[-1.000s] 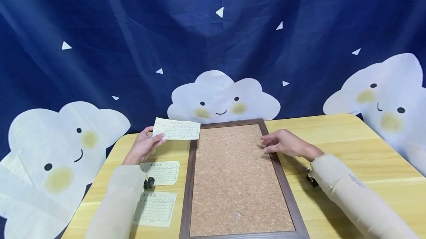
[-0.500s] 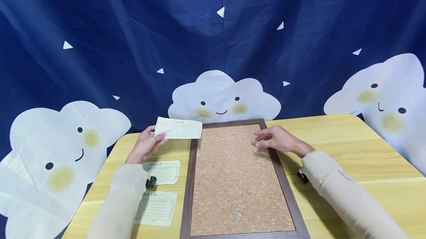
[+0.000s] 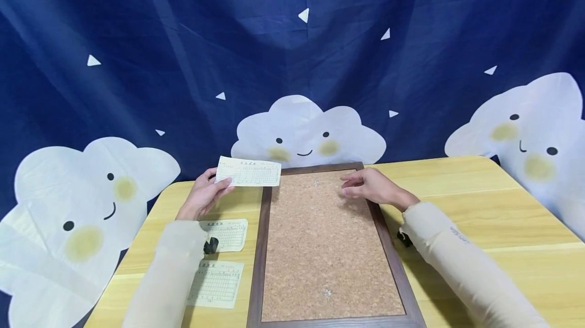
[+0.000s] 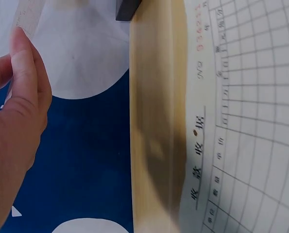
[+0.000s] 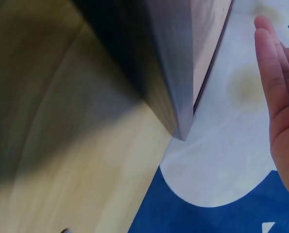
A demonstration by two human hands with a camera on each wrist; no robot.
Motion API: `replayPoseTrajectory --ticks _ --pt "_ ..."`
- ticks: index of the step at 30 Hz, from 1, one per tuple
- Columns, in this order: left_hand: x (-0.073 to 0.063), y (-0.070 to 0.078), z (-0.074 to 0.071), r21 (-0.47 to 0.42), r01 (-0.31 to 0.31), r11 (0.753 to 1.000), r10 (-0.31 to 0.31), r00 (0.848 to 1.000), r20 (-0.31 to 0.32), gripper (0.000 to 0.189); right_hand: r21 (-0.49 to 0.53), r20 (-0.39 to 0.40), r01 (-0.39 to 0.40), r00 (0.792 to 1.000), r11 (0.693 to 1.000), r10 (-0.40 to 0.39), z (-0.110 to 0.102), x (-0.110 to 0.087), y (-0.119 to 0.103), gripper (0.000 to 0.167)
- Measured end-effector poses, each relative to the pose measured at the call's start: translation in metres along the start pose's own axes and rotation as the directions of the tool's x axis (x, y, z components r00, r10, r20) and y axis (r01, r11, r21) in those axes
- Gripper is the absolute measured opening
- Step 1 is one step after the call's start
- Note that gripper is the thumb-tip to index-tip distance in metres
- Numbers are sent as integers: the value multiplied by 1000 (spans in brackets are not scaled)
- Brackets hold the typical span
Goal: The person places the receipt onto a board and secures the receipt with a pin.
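My left hand (image 3: 205,193) pinches a printed paper receipt (image 3: 249,171) by its left end, thumb on the front and fingers behind. The receipt is held up, and its right end overlaps the upper left corner of a cork board (image 3: 329,247) with a dark wooden frame. My right hand (image 3: 375,187) hovers over the board's upper right part, fingers bent towards the middle. Nothing shows between those fingers; in the right wrist view they look nearly straight (image 5: 275,73). The left wrist view shows a gridded receipt (image 4: 251,145) on the table, close to the camera.
Two more receipts, an upper one (image 3: 233,234) and a lower one (image 3: 219,285), lie on the wooden table (image 3: 457,186) left of the board. My left sleeve partly covers both. Behind the table hangs a blue curtain (image 3: 256,28) with white clouds.
My right hand has moved left, from the frame's right edge to over the cork. My left hand has shifted slightly right and up with the receipt.
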State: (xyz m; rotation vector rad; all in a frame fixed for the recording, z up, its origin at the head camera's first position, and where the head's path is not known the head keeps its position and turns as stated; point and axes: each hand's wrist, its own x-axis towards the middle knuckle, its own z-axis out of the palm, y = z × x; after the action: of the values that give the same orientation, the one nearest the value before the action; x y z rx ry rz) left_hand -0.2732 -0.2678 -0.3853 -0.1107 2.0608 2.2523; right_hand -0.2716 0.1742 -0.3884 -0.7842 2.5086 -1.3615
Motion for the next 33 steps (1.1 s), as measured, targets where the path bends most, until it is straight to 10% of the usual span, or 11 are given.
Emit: replayPoseTrajectory --ticks 33 --pt "5 5 19 -22 -6 1000 7 1000 17 56 138 -24 -85 996 987 89 9 27 -15 47"
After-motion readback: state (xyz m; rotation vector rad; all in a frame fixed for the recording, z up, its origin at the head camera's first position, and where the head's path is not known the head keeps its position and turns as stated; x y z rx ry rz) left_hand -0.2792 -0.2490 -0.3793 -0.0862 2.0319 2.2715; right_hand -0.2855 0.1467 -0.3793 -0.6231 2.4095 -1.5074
